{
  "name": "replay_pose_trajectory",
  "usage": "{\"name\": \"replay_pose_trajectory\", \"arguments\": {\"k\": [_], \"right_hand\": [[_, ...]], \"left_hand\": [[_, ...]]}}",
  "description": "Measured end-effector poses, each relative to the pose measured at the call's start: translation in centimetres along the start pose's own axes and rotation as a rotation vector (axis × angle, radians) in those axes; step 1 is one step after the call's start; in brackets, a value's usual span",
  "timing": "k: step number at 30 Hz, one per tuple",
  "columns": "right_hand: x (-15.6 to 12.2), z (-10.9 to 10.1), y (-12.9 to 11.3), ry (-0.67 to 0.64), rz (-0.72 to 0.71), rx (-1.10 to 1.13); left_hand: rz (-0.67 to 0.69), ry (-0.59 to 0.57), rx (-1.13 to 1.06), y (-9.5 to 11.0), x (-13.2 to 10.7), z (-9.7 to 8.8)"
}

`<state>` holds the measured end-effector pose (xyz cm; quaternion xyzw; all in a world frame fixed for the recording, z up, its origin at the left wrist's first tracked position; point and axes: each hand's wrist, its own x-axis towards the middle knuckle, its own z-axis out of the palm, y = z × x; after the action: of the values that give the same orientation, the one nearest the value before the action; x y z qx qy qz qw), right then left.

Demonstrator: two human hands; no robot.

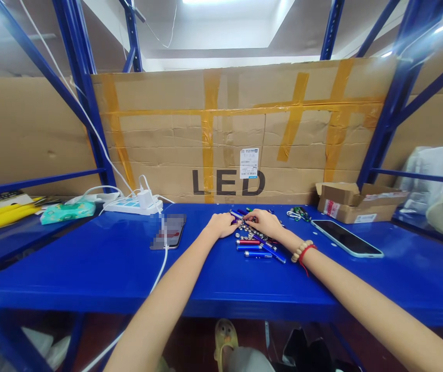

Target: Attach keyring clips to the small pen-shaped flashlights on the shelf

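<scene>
I have the left hand (223,226) and right hand (263,222) close together, fingers bent narrow over small silver parts (237,235); from here I can't tell whether either grips one. Just on the near side, blue tubes (258,254) and a red tube (247,242) lie on the desk (205,279); a phone (347,238) sits farther right. I'd judge I'm picking through the small parts, which next calls for a fine, careful pinch.

White power strip (132,206), open box (343,206), taped cardboard (159,147)
</scene>
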<state>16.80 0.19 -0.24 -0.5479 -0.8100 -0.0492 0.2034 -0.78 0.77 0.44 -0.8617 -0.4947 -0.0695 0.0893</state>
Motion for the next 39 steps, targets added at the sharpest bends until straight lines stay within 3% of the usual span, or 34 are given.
{"name": "replay_pose_trajectory", "arguments": {"k": [39], "right_hand": [[0.26, 0.53, 0.19, 0.001, -0.005, 0.037]], "left_hand": [[-0.008, 0.031, 0.007, 0.02, 0.11, 0.34]]}}
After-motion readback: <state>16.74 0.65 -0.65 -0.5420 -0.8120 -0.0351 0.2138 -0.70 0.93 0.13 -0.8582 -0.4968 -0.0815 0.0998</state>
